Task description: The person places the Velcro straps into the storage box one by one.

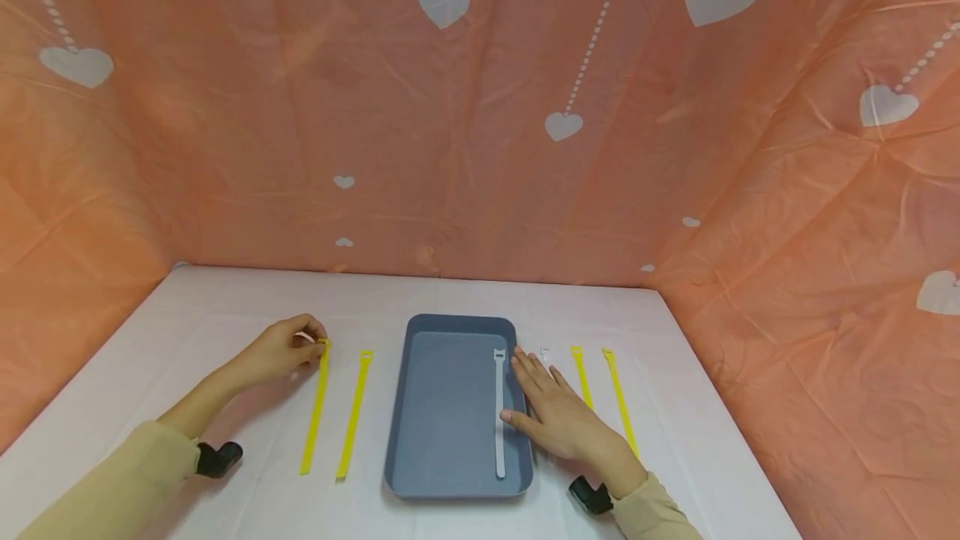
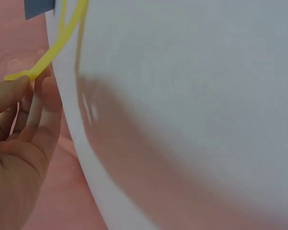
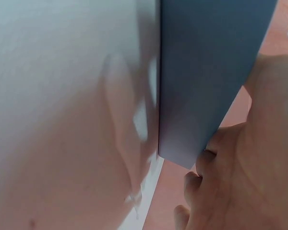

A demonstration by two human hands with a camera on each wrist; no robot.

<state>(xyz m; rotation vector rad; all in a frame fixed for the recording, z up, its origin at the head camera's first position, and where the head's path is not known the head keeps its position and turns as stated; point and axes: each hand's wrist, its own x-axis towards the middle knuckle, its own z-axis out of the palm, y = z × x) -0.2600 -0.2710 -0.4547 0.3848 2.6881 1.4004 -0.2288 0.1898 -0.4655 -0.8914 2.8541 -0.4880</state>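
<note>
My left hand (image 1: 279, 347) pinches the slotted head end of the leftmost yellow cable tie (image 1: 315, 415) between thumb and fingers. That end is raised off the table, as the left wrist view shows with the bent yellow tie (image 2: 53, 51). A second yellow cable tie (image 1: 353, 415) lies flat just to the right. My right hand (image 1: 558, 415) rests over the right rim of the grey tray (image 1: 442, 486), fingers extended. A white cable tie (image 1: 500, 415) lies lengthwise inside the tray, with the right thumb tip at its edge. In the right wrist view the fingers lie along the tray wall (image 3: 197, 81).
Right of the tray lie two yellow cable ties (image 1: 619, 398) (image 1: 577, 361), partly behind the right hand and forearm. A white tie end (image 1: 545, 352) shows beyond the right fingers. Orange curtains (image 1: 450, 148) with hearts enclose the white table (image 1: 247, 298) at the back and sides.
</note>
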